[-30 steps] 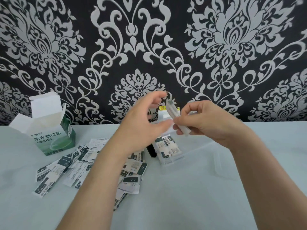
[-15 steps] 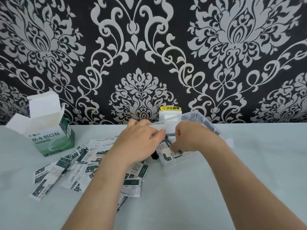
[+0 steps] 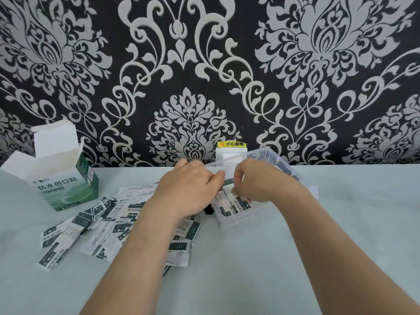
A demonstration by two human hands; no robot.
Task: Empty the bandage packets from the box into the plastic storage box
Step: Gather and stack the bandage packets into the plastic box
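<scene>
A clear plastic storage box (image 3: 237,220) stands at the table's centre, close to the wall. Several bandage packets (image 3: 235,206), white with dark green print, lie inside it. My right hand (image 3: 259,183) reaches into the box from above, fingers curled, pinching the packets there. My left hand (image 3: 186,189) lies over the box's left edge with its fingers stretched toward the same packets. A loose pile of bandage packets (image 3: 91,226) is spread on the table left of the box, partly under my left forearm. The green and white carton (image 3: 66,185) stands open at the far left.
A white wall socket with a yellow warning label (image 3: 231,144) sits behind the box. A small black object (image 3: 208,210) lies against the box's left side. The pale table (image 3: 341,235) runs back to a patterned black and silver wall.
Both hands have come down from above the box into it, my right hand bringing its packets along. Over the last half second they have hardly moved.
</scene>
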